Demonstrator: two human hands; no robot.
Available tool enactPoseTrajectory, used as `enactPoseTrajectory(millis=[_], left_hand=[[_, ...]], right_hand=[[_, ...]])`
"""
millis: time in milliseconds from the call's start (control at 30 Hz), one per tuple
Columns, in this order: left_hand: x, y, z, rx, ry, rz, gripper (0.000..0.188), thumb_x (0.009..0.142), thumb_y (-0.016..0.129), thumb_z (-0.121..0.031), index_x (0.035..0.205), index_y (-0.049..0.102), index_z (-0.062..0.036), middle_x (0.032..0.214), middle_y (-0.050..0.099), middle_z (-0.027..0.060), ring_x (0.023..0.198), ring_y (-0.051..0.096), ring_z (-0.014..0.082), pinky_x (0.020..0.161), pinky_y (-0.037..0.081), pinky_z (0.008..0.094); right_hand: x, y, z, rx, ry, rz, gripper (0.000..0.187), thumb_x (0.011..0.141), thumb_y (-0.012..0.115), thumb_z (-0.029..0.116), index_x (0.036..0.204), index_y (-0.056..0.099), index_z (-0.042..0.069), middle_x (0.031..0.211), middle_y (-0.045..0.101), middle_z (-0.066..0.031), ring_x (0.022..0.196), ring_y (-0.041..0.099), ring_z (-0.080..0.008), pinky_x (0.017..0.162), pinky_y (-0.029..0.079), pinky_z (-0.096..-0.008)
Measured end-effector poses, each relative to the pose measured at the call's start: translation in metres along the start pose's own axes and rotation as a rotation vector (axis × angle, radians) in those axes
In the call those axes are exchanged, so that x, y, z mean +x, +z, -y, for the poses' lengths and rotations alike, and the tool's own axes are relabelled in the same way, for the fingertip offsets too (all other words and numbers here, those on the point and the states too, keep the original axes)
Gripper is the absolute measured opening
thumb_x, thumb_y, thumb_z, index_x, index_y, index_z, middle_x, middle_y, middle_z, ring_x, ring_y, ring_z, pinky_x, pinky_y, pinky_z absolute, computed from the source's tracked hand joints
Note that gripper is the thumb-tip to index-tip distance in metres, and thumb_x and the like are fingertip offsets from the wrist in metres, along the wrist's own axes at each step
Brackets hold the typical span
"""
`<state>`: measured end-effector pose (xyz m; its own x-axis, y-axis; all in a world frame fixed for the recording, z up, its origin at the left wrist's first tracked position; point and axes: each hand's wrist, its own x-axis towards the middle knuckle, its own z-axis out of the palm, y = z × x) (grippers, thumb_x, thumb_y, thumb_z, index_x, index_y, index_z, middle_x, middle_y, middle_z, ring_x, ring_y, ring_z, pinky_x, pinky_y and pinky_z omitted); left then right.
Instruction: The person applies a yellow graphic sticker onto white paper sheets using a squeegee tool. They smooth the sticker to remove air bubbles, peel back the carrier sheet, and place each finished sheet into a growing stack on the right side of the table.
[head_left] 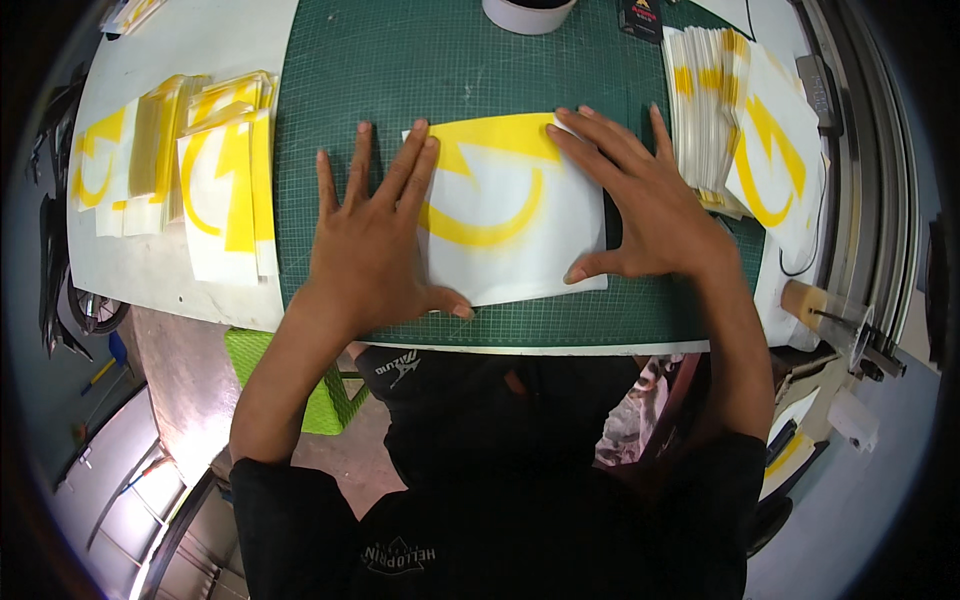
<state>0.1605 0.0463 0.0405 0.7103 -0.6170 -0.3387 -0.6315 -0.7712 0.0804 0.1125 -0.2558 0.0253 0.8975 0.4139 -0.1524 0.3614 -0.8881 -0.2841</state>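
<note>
A white sheet with a yellow printed design (510, 262) lies flat on the green cutting mat (480, 85) in front of me. My left hand (372, 240) rests along the sheet's left edge, its fingers spread and its thumb at the lower edge. On the right side, my right hand (655, 210) lies with fingers apart, fingertips on the top right of the sheet and thumb near its lower right corner. Neither hand grips anything. Whether the sheet is a single layer or folded, I cannot tell.
Left of the mat lie stacks of similar yellow and white sheets (222, 190). A thick stack (700, 110) stands at the right, with a loose sheet (770, 150) beside it. A white round container (528, 16) and a dark box (640, 18) sit at the back. A green stool (330, 405) stands below.
</note>
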Motion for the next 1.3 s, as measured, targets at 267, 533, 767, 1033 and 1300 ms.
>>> enactPoseTrajectory(millis=[267,533,767,1033,1300], left_hand=[[0.0,0.002,0.001,0.017,0.01,-0.013,0.162,0.041,0.09,-0.077,0.165,0.017,-0.0034,0.174,0.017,0.0132,0.159,0.011,0.0491,0.123,0.013,0.0722],[0.003,0.0,-0.003,0.079,-0.019,0.02,0.165,0.037,0.092,-0.076,0.167,0.015,-0.0088,0.175,0.016,0.009,0.159,0.011,0.0462,0.125,0.012,0.0701],[0.003,0.002,0.0,0.097,-0.029,0.027,0.167,0.035,0.091,-0.077,0.168,0.014,-0.0107,0.176,0.015,0.0079,0.16,0.011,0.0448,0.125,0.01,0.0703],[0.001,-0.004,0.002,0.005,0.0,0.02,0.163,0.04,0.088,-0.078,0.165,0.018,-0.0003,0.175,0.015,0.0129,0.159,0.01,0.05,0.123,0.011,0.0725],[0.005,-0.003,0.001,-0.001,0.02,0.018,0.163,0.042,0.086,-0.082,0.167,0.015,-0.0062,0.175,0.015,0.0144,0.158,0.011,0.0522,0.122,0.011,0.0749]], right_hand=[[0.001,0.001,0.022,-0.04,0.037,-0.05,0.138,0.047,0.088,0.076,0.163,0.035,0.023,0.169,0.032,-0.0115,0.157,0.029,-0.0311,0.122,0.009,-0.075],[-0.005,0.014,0.017,-0.063,0.029,-0.111,0.142,0.043,0.088,0.079,0.163,0.035,0.025,0.168,0.033,-0.0131,0.157,0.029,-0.032,0.123,0.008,-0.0749],[-0.004,0.001,0.009,-0.111,0.005,0.064,0.15,0.037,0.097,0.066,0.165,0.029,0.027,0.17,0.032,-0.0096,0.158,0.027,-0.0288,0.125,0.005,-0.0724],[0.021,0.014,0.049,0.024,0.118,-0.268,0.099,0.084,0.067,0.073,0.156,0.046,0.008,0.158,0.049,-0.0148,0.154,0.037,-0.029,0.123,0.01,-0.0719],[0.068,0.051,0.101,0.038,0.059,-0.28,0.087,0.099,0.043,0.069,0.158,0.042,0.004,0.163,0.043,-0.0126,0.156,0.033,-0.0273,0.124,0.004,-0.0724]])
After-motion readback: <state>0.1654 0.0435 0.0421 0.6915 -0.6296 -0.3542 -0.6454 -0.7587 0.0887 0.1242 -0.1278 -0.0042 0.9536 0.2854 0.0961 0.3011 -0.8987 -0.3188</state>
